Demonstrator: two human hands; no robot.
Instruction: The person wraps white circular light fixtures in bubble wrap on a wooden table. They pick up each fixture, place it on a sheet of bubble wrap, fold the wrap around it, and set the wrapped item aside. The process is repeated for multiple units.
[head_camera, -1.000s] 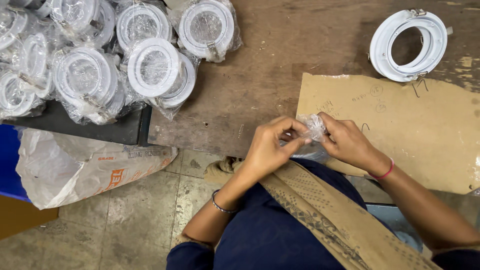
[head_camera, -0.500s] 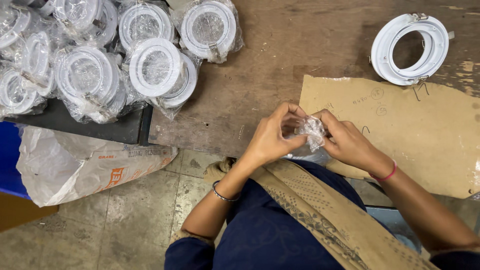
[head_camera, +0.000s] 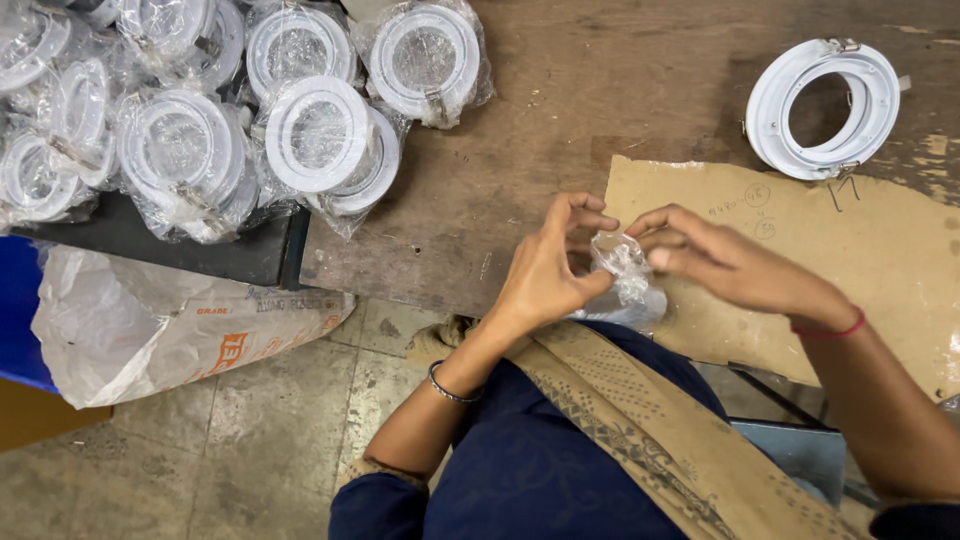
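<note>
Clear plastic bag (head_camera: 625, 275) | pinched by left hand (head_camera: 545, 270), right hand (head_camera: 720, 262) | contents unclear

Worn wooden table (head_camera: 620, 90), grey tiled floor (head_camera: 250, 440)

Clear-bagged white rings (head_camera: 320, 135) upper left; white sack (head_camera: 150, 325) below

The person wears a dark navy-blue top with sleeves that end above the elbow, the cuff hem showing at the near left. A tan scarf (head_camera: 640, 420) printed with small dark dotted patterns runs diagonally across the chest from the middle toward the near right. The left hand (head_camera: 545, 275) has a thin dark metal bangle (head_camera: 450, 385) on its wrist. The right hand (head_camera: 730, 265) has a thin red thread band (head_camera: 830, 328) around its wrist. Both forearms are bare.
</note>
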